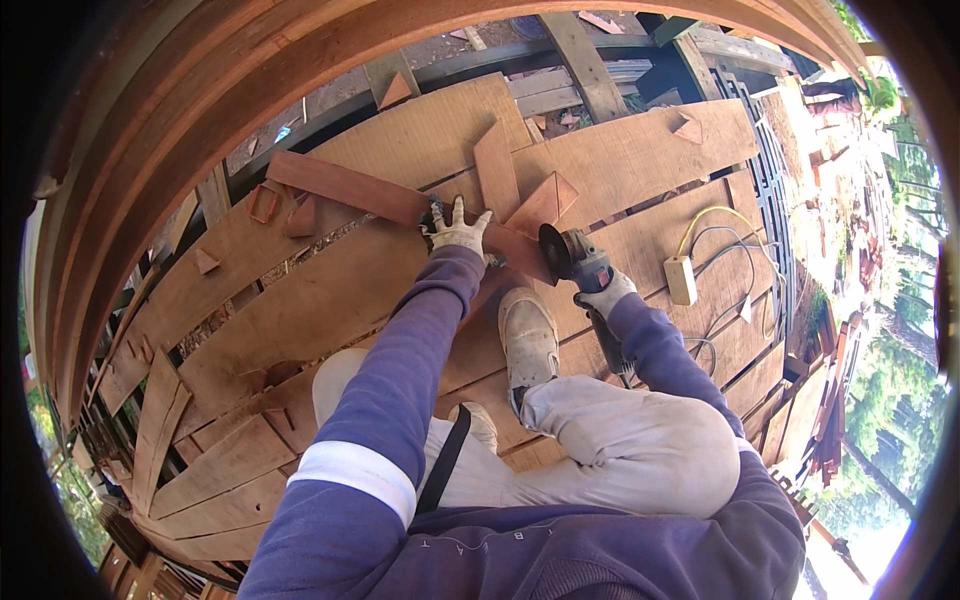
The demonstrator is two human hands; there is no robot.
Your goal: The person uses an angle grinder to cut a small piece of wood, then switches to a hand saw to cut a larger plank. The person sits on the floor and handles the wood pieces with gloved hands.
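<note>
A reddish-brown plank (345, 190) lies slantwise across the boards in front of me. My left hand (461, 234), in a pale glove, rests on it with the fingers spread. In its own pale glove, my right hand (606, 295) is wrapped round an angle grinder (588, 262). The grinder's dark disc (555, 252) stands at the right end of the plank; whether it touches the wood I cannot tell. Just beyond lie a short wood offcut (494, 172) and a mitred piece (545, 203). My shoe (528, 338) is close to the plank's near side.
Wide boards with gaps form the platform (625, 165). A pale power-socket block (680, 281) with yellow and grey cords (735, 240) sits at right. Triangular offcuts (300, 217) and an orange-red frame-shaped item (263, 205) lie at left. Long curved beams (250, 75) arch overhead along the far left.
</note>
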